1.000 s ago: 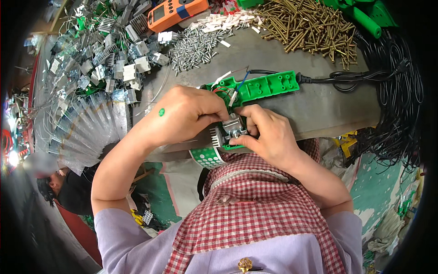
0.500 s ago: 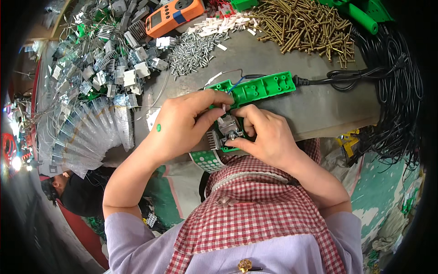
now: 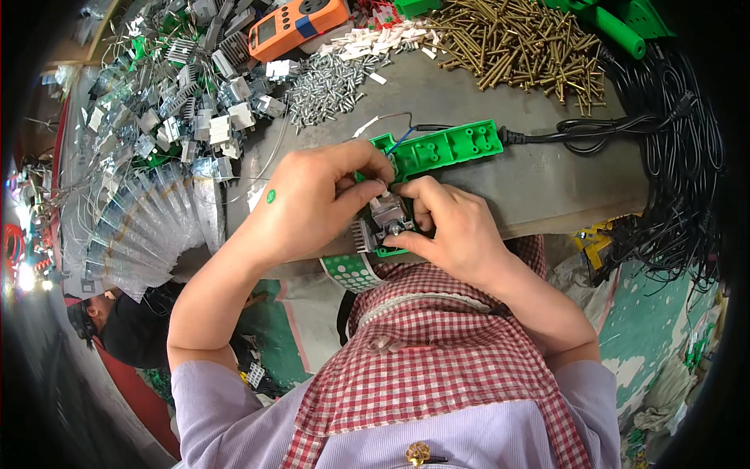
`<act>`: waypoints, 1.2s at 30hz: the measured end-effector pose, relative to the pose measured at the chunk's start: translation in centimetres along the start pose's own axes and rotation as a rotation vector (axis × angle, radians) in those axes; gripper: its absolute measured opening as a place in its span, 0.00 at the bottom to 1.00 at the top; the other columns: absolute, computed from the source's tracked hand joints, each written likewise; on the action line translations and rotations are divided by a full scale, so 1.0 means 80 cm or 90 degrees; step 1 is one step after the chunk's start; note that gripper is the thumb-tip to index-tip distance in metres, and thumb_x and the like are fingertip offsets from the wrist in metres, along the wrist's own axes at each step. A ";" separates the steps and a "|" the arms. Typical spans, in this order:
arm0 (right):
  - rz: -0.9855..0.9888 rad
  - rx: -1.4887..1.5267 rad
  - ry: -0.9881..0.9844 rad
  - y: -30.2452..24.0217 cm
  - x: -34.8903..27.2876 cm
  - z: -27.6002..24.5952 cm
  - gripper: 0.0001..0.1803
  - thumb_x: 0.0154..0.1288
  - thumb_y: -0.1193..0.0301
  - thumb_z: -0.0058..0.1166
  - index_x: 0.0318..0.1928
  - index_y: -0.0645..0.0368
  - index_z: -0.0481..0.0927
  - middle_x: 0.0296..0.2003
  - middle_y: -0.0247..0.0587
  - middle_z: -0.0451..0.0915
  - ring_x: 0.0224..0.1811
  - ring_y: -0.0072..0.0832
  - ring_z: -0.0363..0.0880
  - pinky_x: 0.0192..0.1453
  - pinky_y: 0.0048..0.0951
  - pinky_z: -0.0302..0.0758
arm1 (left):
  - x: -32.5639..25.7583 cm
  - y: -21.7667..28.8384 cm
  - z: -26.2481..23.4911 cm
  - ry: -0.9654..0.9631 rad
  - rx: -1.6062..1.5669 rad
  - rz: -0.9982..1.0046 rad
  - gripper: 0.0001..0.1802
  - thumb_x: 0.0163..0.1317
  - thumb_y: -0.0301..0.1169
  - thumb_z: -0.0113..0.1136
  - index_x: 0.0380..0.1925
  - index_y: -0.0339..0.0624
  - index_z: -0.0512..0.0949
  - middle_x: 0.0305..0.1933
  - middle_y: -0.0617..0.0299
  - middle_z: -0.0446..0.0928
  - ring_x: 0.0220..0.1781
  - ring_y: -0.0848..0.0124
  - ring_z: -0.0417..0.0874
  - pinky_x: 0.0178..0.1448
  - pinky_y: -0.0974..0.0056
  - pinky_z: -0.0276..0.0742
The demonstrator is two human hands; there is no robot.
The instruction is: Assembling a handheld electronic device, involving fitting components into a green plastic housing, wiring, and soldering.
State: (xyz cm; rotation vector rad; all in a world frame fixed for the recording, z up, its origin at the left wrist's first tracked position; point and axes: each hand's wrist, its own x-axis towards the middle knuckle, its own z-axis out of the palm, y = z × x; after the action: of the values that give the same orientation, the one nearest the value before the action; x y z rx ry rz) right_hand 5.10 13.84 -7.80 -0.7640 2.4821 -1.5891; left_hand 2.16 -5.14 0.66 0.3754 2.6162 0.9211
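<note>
both hands now closed tighter: left hand [image 3: 312, 199] and right hand [image 3: 453, 227] pinching the metal insert [image 3: 384, 219] at the bench edge, pressed into the green socket strip [image 3: 441, 147]; seating apparently underway. beyond, brass screws [image 3: 516, 43] untouched.

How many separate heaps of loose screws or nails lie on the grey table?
2. A heap of small silver screws lies beside the orange handheld meter; a heap of long brass screws lies at the table's far right. More may be hidden among the metal parts.
</note>
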 end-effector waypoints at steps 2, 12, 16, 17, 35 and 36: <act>0.000 0.005 -0.002 0.000 0.000 0.001 0.26 0.50 0.62 0.68 0.44 0.60 0.71 0.24 0.39 0.75 0.29 0.37 0.78 0.34 0.37 0.74 | 0.000 -0.001 0.003 0.005 -0.010 0.016 0.09 0.53 0.19 0.65 0.36 0.38 0.79 0.30 0.66 0.79 0.26 0.83 0.71 0.30 0.74 0.67; -0.027 -0.015 0.002 -0.002 0.001 0.000 0.26 0.50 0.61 0.68 0.44 0.60 0.70 0.30 0.42 0.79 0.33 0.40 0.80 0.36 0.38 0.75 | 0.002 0.006 -0.004 -0.047 -0.021 -0.101 0.07 0.55 0.19 0.63 0.35 0.36 0.80 0.31 0.65 0.79 0.29 0.83 0.74 0.33 0.73 0.71; 0.003 -0.017 -0.021 -0.002 0.002 0.002 0.26 0.51 0.61 0.67 0.44 0.60 0.69 0.31 0.44 0.79 0.34 0.42 0.80 0.36 0.39 0.75 | 0.007 0.008 -0.008 -0.050 0.029 -0.038 0.08 0.54 0.20 0.62 0.35 0.38 0.80 0.30 0.63 0.81 0.27 0.79 0.76 0.33 0.70 0.72; -0.028 -0.021 0.003 -0.001 0.002 0.004 0.26 0.51 0.61 0.67 0.44 0.60 0.69 0.30 0.44 0.79 0.33 0.42 0.80 0.36 0.40 0.75 | 0.006 0.011 -0.011 -0.054 0.066 -0.025 0.08 0.54 0.20 0.62 0.35 0.38 0.81 0.30 0.61 0.81 0.28 0.76 0.78 0.33 0.69 0.73; -0.005 -0.018 -0.013 -0.001 0.000 -0.004 0.27 0.49 0.61 0.68 0.45 0.59 0.70 0.28 0.43 0.78 0.32 0.40 0.80 0.36 0.39 0.74 | 0.006 0.017 -0.003 -0.024 0.027 -0.021 0.07 0.54 0.22 0.62 0.35 0.40 0.80 0.19 0.64 0.72 0.20 0.81 0.66 0.26 0.70 0.64; -0.005 -0.025 -0.015 0.000 -0.001 -0.003 0.27 0.49 0.61 0.68 0.45 0.59 0.70 0.28 0.43 0.78 0.32 0.40 0.80 0.36 0.39 0.74 | 0.008 0.018 -0.002 -0.047 0.002 -0.059 0.07 0.54 0.23 0.63 0.35 0.40 0.80 0.18 0.65 0.71 0.20 0.81 0.65 0.25 0.69 0.62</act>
State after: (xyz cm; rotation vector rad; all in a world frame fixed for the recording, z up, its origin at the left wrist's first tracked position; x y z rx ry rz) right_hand 5.08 14.09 -7.70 -0.7926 2.5038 -1.5299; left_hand 1.71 -3.93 1.51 0.2801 2.5458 0.8565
